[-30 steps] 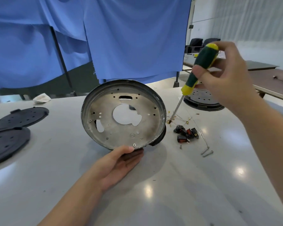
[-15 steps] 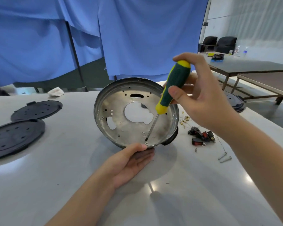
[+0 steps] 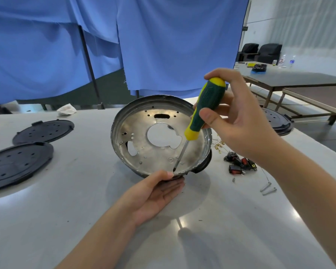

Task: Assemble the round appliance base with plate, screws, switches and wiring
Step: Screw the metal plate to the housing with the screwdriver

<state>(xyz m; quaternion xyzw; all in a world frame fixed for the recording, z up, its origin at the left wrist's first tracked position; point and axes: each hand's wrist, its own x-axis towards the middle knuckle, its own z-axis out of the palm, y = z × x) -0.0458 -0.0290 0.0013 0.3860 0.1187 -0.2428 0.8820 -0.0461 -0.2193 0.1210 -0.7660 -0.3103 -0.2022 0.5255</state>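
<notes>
We see the round metal base tilted up on the white table, our left hand gripping its near rim, thumb over the edge, while our right hand pinches the green-and-yellow screwdriver, tip at that rim, red switches lying just right.

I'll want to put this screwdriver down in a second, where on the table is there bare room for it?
Bare tabletop lies in front of the left hand, and between the black round covers and the tilted metal base. It is crowded right of the base, under the right hand: red switches, brass terminals, loose wires.
</notes>
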